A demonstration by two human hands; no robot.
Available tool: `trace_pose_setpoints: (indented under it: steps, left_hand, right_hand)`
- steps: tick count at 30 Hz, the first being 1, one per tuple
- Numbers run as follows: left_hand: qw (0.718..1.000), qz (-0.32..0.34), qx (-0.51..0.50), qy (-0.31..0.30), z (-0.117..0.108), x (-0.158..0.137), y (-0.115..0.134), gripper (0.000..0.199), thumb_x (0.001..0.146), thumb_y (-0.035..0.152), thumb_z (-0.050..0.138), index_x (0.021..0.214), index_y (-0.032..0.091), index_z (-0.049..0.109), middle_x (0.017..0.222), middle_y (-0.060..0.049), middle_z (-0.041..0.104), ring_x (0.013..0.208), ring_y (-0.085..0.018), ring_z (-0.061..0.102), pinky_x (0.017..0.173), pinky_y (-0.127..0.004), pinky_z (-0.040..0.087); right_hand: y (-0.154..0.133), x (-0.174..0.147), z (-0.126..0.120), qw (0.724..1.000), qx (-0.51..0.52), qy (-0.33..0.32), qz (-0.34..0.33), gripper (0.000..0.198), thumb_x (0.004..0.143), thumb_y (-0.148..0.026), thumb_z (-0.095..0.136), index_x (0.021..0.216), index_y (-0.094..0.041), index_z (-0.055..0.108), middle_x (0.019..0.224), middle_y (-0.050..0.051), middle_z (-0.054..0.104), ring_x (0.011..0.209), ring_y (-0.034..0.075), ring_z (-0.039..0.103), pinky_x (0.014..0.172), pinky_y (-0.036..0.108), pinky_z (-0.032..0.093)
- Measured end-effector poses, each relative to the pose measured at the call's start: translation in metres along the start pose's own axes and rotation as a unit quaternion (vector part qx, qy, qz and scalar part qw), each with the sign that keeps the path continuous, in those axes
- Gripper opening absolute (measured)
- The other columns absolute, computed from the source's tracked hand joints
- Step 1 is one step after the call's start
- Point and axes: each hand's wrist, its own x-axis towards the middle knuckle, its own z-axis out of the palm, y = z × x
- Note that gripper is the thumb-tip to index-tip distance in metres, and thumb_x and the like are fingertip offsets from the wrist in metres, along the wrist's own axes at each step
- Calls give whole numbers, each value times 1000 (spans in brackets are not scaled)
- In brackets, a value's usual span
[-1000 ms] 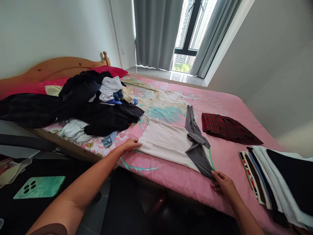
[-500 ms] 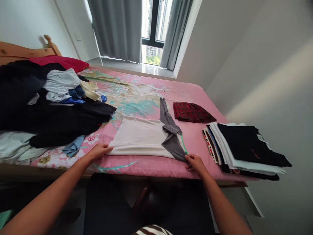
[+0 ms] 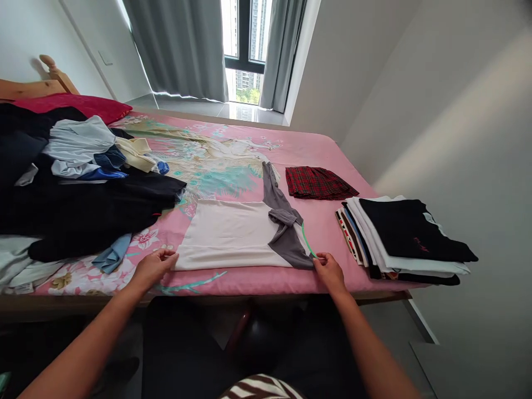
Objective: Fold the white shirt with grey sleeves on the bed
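Observation:
A white T-shirt (image 3: 233,230) with grey sleeves and a green neckline trim lies on the bed, its near side folded over lengthwise. One grey sleeve stretches toward the far side, while the other lies bunched on top near the collar. At the hem's near corner, my left hand (image 3: 154,267) pinches the white cloth between thumb and fingers. My right hand (image 3: 329,270) grips the grey shoulder by the end of the green trim. Both hands rest close to the bed's front edge.
Left of the shirt is a loose heap of dark and pale clothes (image 3: 95,210). A red plaid garment (image 3: 318,183) lies beyond on the right. Folded clothes form a stack (image 3: 409,235) at the bed's right end. The pink flowered sheet (image 3: 249,280) covers the bed.
The view has shifted slightly, so the bed and clothes appear further left. Both hands keep hold of the same shirt corners, and the shirt lies much as before.

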Motion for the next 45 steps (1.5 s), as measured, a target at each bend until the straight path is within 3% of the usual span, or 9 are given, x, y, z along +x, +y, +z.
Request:
trace_pose_setpoints:
  steps: [4, 9, 13, 17, 20, 25, 33, 38, 45]
  left_hand:
    - [958, 226, 33, 171, 20, -31, 30, 34, 84, 40, 44, 104, 18, 61, 99, -6, 65, 90, -19, 60, 83, -30, 46]
    - [881, 461, 97, 41, 80, -66, 86, 39, 90, 30, 37, 124, 21, 55, 132, -7, 52, 126, -20, 42, 108, -38, 31]
    - [910, 357, 204, 46, 103, -63, 80, 57, 85, 47, 44, 137, 23, 40, 146, -11, 31, 137, -33, 21, 109, -59, 12]
    - [927, 291, 228, 57, 96, -53, 49, 68, 80, 57, 48, 139, 23, 39, 148, -15, 23, 137, -37, 19, 107, -61, 15]
    - [920, 326, 196, 94, 93, -56, 48, 57, 83, 49, 49, 133, 21, 47, 147, -15, 27, 137, -35, 21, 108, -58, 17]
    - [872, 478, 75, 76, 108, -63, 87, 32, 88, 20, 41, 111, 22, 62, 119, -8, 60, 116, -20, 50, 101, -39, 38]
    - [863, 499, 40, 64, 146, -66, 106, 27, 83, 12, 47, 101, 22, 65, 107, -7, 63, 102, -20, 54, 92, -37, 44]
    - [867, 492, 41, 72, 149, -69, 102, 28, 84, 13, 47, 103, 24, 65, 110, -8, 62, 107, -19, 53, 95, -38, 43]
    - [880, 449, 146, 51, 132, -74, 102, 44, 88, 31, 44, 132, 24, 47, 143, -8, 38, 133, -26, 31, 111, -54, 15]
  right_hand:
    - [-25, -29, 13, 973, -36, 103, -202, 32, 87, -38, 40, 106, -18, 56, 104, 9, 61, 93, 21, 57, 85, 36, 44]
    - [-61, -58, 71, 894, -162, -17, -417, 47, 93, -32, 33, 134, -11, 39, 137, 13, 42, 132, 24, 30, 110, 46, 21]
    - [-42, -48, 88, 884, -291, -68, -360, 59, 91, -45, 38, 141, -15, 30, 148, 10, 26, 137, 27, 17, 111, 53, 11]
    - [-7, -33, 72, 895, -323, -38, -306, 67, 87, -52, 42, 141, -15, 28, 149, 11, 22, 137, 29, 17, 109, 57, 6]
    - [-9, -35, 65, 905, -281, 2, -318, 58, 89, -48, 42, 136, -14, 37, 144, 12, 34, 133, 29, 25, 108, 58, 8]
    - [-57, -42, 74, 906, -151, 5, -396, 32, 93, -24, 31, 110, -18, 58, 107, 9, 61, 104, 20, 52, 95, 36, 37]
    - [-96, 2, 99, 905, -297, -94, -291, 21, 90, -28, 41, 102, -21, 57, 77, 5, 66, 69, 21, 62, 64, 29, 40]
    - [-95, 1, 102, 915, -280, -68, -282, 26, 92, -28, 36, 113, -21, 51, 90, 5, 66, 78, 20, 62, 67, 29, 40]
    - [-71, -47, 97, 876, -194, -45, -440, 34, 92, -29, 37, 120, -17, 51, 123, 8, 55, 119, 22, 43, 105, 40, 26]
